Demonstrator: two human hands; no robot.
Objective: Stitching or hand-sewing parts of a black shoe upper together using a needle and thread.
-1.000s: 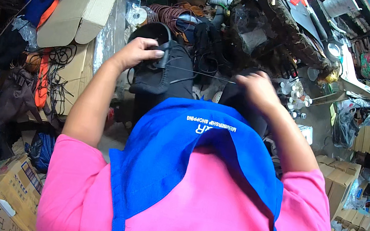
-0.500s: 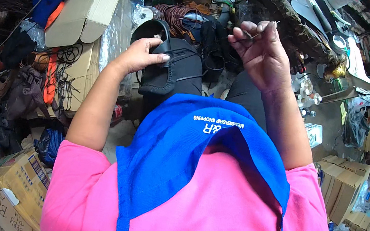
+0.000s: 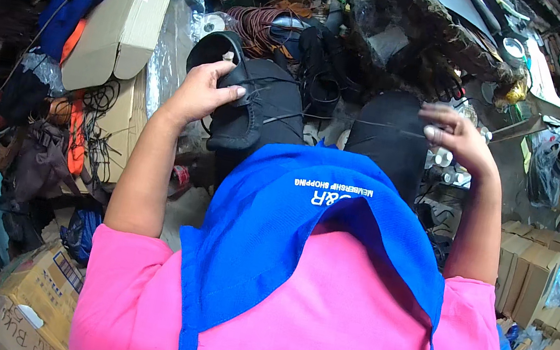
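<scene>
My left hand (image 3: 198, 93) grips the rim of a black shoe (image 3: 237, 121) resting on my left thigh, the thumb on its near side and the fingers reaching into the opening. A thin dark thread (image 3: 335, 118) runs from the shoe across both legs to my right hand (image 3: 462, 141). That hand is off to the right beside my right knee, its fingertips closed on the thread and partly smeared by motion. Whether a needle is in those fingers cannot be seen. A blue apron (image 3: 269, 195) covers my lap.
Black footwear (image 3: 323, 81) and a coil of brown cord (image 3: 264, 28) lie beyond my knees. A rough-edged work surface (image 3: 461, 42) stands at the far right. Cardboard boxes (image 3: 525, 271) are stacked at right, with a carton (image 3: 43, 283) at lower left. Small bottles (image 3: 446, 167) sit near my right hand.
My right hand has swung down and outward to the right, drawing the thread straight across my legs. My left hand keeps its hold on the shoe, which has barely moved.
</scene>
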